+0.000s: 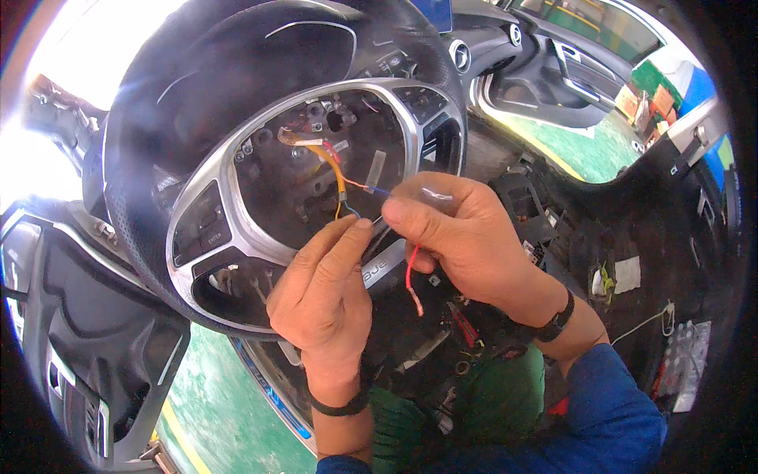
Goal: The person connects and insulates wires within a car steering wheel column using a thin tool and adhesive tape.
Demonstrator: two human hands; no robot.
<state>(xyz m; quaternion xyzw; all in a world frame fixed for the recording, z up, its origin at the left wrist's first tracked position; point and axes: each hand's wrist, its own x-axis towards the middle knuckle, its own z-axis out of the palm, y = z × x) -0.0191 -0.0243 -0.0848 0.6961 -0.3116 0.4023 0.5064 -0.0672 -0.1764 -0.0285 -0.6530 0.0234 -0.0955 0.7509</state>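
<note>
A steering wheel (130,189) with a silver-trimmed, uncovered hub is in front of me. From the hub comes a yellow-sleeved wire bundle (335,170), which splits into thin wires near its lower end. My left hand (328,280) is closed in a pinch at the end of a thin blue wire (352,211), beside the lower hub. To its right, my right hand (466,237) pinches another thin wire, orange-pink turning blue near the fingertips. A red wire (410,276) hangs below the right hand, its pale end free; its upper part is hidden by the fingers.
An open car door (87,316) is at the left, and another open door (545,71) at the far right. The floor right of the wheel has exposed parts, a white paper piece (628,274), a pale cable (643,322) and a clear plastic bag (683,359).
</note>
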